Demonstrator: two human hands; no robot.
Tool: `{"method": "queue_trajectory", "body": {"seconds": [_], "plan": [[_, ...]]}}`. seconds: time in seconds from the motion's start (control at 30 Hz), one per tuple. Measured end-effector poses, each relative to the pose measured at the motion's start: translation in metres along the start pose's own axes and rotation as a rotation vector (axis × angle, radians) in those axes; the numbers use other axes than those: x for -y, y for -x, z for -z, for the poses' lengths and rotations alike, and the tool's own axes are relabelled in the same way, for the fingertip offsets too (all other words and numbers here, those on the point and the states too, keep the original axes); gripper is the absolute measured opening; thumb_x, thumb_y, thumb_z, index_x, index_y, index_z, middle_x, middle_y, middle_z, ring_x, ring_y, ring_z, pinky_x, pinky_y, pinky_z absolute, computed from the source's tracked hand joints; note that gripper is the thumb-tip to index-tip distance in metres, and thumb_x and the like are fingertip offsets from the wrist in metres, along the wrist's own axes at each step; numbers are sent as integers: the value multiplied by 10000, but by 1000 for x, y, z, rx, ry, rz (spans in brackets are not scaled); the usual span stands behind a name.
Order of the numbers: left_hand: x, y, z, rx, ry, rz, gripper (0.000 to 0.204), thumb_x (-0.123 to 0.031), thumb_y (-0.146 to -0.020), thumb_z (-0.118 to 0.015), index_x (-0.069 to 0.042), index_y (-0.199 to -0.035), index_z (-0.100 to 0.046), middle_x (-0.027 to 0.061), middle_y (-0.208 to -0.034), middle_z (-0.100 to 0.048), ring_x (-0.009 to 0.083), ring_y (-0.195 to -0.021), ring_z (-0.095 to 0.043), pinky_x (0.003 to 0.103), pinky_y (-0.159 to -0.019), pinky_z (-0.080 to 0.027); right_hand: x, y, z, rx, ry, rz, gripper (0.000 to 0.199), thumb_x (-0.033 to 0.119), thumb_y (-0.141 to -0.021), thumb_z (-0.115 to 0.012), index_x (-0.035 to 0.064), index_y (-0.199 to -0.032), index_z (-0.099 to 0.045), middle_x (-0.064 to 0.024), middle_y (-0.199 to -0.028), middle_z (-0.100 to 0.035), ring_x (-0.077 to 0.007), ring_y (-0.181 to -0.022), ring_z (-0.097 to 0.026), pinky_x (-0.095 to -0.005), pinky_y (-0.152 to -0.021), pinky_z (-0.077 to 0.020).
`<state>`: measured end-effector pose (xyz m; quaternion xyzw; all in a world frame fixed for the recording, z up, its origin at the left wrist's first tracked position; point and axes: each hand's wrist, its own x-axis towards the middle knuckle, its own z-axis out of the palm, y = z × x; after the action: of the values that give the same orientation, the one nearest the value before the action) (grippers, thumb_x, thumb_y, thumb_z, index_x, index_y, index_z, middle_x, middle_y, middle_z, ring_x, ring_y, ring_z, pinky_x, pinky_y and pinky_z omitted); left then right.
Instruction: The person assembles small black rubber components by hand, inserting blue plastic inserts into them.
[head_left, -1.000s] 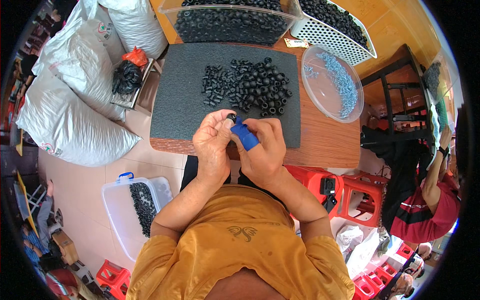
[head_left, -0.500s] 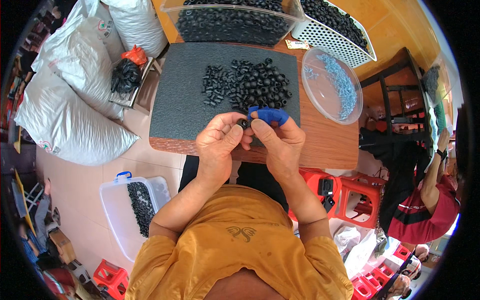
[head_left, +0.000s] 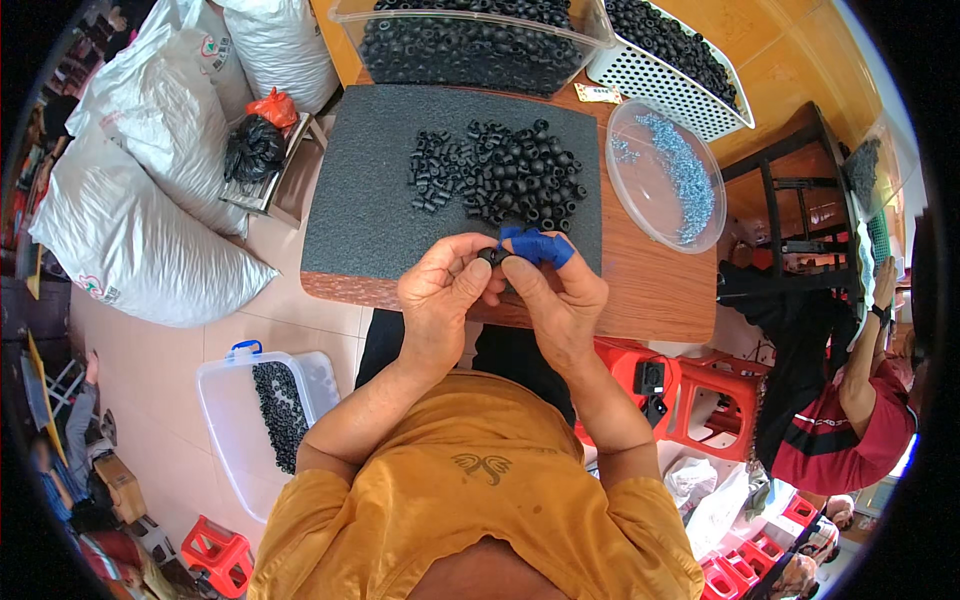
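My left hand (head_left: 440, 285) pinches a small round black plastic piece (head_left: 490, 256) between thumb and fingertips. My right hand (head_left: 555, 295), its index finger wrapped in blue tape (head_left: 535, 247), is closed against the same spot; its thumb and index press on the right side of the piece. Whether a second small part sits inside that grip is hidden. Just beyond my hands, a pile of round black pieces (head_left: 530, 170) lies on a dark grey foam mat (head_left: 360, 190). Narrower black tube-like pieces (head_left: 437, 170) are spread left of it.
A clear bin (head_left: 470, 65) and a white perforated basket (head_left: 670, 95), both full of black parts, stand at the back. To the right lies a round clear lid (head_left: 622, 190) with small light-blue bits. White sacks (head_left: 150, 230) and an open plastic box (head_left: 225, 430) stand on the floor at left.
My fingertips have come closer together around the black piece, whose hole no longer faces up as clearly. The view has shifted slightly; the piles look the same.
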<state>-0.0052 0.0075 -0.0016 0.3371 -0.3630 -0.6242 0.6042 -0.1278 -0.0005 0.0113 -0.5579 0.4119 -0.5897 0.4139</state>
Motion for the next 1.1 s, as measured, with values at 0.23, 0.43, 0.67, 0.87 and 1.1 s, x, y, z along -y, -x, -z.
{"method": "queue_trajectory", "body": {"seconds": [0.23,0.43,0.67,0.87,1.1], "plan": [[0,2,-1,9,3,36,217,-99,-887,-531,28,-1063,-529,48,-845,-597,77,-722,-544,202,-640,-464,-2,0,9,14,173,75,148,-34,-740,-642,-21,-879,-595,-66,-790,-554,-105,-674,-533,-236,-585,-431],[-1,3,-3,22,36,61,218,-89,-888,-525,32,-1069,-524,61,-859,-605,83,-727,-558,206,-641,-473,7,5,4,-94,58,-48,124,-27,-768,-634,-10,-884,-593,-47,-822,-566,-90,-713,-538,-222,-618,-444],[-2,3,-4,13,42,67,215,-84,-886,-527,32,-1067,-525,59,-860,-605,82,-725,-557,208,-641,-476,7,5,6,-70,-45,-161,120,-15,-784,-632,-1,-893,-583,-35,-868,-569,-75,-754,-541,-210,-652,-450],[-1,5,-6,-21,-19,4,207,-60,-870,-543,30,-1056,-538,54,-843,-602,90,-705,-561,204,-644,-472,4,4,9,-52,119,-74,121,-9,-763,-651,4,-867,-592,-42,-844,-573,-87,-742,-542,-212,-649,-442],[4,6,-5,-7,-131,-69,208,-74,-887,-525,23,-1071,-537,31,-870,-596,62,-724,-534,186,-664,-459,5,5,6,-71,86,-109,120,-8,-759,-652,0,-866,-597,-41,-841,-571,-89,-736,-538,-213,-646,-439]]}}
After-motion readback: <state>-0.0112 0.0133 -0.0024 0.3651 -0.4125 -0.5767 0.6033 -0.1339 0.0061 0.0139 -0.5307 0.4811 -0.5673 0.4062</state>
